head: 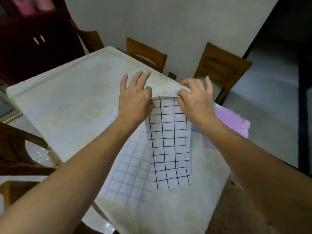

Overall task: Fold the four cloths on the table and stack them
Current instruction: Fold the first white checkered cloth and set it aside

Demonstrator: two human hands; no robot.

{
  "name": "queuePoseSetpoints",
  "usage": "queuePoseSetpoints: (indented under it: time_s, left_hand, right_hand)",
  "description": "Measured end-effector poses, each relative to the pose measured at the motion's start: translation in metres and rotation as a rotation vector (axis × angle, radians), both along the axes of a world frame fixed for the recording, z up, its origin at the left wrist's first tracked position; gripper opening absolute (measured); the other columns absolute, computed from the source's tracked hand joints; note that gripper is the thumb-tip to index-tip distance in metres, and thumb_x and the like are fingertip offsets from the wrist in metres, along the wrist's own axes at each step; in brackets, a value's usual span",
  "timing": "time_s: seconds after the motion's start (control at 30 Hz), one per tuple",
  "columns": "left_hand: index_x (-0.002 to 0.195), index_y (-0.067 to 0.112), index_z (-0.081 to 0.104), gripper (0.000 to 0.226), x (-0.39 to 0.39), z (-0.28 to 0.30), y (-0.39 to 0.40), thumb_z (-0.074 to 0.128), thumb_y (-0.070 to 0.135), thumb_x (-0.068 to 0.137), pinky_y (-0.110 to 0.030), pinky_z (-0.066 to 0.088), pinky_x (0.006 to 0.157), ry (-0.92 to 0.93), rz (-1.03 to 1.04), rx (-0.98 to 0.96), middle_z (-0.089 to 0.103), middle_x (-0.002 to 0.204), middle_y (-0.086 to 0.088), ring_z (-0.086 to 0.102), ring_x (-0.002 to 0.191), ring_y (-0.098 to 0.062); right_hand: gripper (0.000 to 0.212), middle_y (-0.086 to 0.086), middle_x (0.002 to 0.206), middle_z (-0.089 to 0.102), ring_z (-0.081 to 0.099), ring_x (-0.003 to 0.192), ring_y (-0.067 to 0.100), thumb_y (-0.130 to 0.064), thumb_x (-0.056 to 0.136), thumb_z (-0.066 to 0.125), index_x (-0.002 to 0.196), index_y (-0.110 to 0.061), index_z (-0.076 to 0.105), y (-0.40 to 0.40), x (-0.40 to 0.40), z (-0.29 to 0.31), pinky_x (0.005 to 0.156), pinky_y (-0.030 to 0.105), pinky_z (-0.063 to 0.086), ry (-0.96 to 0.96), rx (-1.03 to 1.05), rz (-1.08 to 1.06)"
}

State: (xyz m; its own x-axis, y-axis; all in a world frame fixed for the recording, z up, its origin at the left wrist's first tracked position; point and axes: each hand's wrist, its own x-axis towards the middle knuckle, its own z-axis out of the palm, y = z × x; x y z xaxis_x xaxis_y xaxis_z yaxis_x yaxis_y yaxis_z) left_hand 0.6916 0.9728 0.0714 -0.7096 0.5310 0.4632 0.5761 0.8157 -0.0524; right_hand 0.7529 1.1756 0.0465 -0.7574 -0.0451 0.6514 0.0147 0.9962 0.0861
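- Near the middle of the table (67, 102), the black-grid cloth (169, 142) is lifted by its far edge, hanging in a soft curve down toward the person, its near end trailing on the tabletop.
- The left hand (135, 100) holds the far left corner, apparently thumb against forefinger, with the other fingers spread and straight; the pinch itself is partly hidden behind the hand.
- The right hand (195, 98) pinches the far right corner between thumb and fingertips, the grip narrow and closed on the fabric.
- The cloth looks thin, light and limp (it sags between the hands), so I judge it will crease easily and slide on the smooth top; corners are the sensible hold, kept taut so edges meet squarely.
- Just beside it on the left, partly underneath, lies a pale cloth with a faint purple grid (130, 174), flat and unfolded.
- To the right, a pink-and-blue cloth (231, 122) lies near the table's edge, partly hidden by the right forearm; whether it is folded I cannot tell.
- A fourth cloth is not clearly distinguishable.
- Wooden chairs (145, 54) stand round the table.
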Motion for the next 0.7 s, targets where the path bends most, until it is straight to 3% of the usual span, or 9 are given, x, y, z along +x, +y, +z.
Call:
queuePoseSetpoints:
  time_s: [0.37, 0.7]
  left_hand:
    - [0.08, 0.011, 0.073, 0.015, 0.076, 0.043, 0.008, 0.065, 0.023, 0.085, -0.053, 0.02, 0.117, 0.167, -0.097, 0.072, 0.045, 0.151, -0.008, 0.04, 0.139, -0.026]
    - [0.074, 0.007, 0.064, 0.009, 0.217, -0.026, -0.031, 0.06, 0.013, 0.079, -0.057, 0.028, 0.112, 0.198, -0.177, 0.069, 0.056, 0.14, -0.009, 0.051, 0.128, -0.03]
  right_hand:
    - [0.009, 0.006, 0.113, 0.064, 0.055, 0.109, 0.026, -0.021, 0.087, 0.066, 0.083, -0.014, 0.07, 0.007, 0.094, 0.048, 0.113, 0.061, 0.025, 0.144, -0.019, -0.044]
    - [0.002, 0.009, 0.109, 0.066, 0.06, 0.102, 0.029, -0.013, 0.081, 0.071, 0.079, -0.013, 0.069, -0.027, 0.239, -0.018, 0.113, 0.057, 0.028, 0.068, -0.098, 0.03]
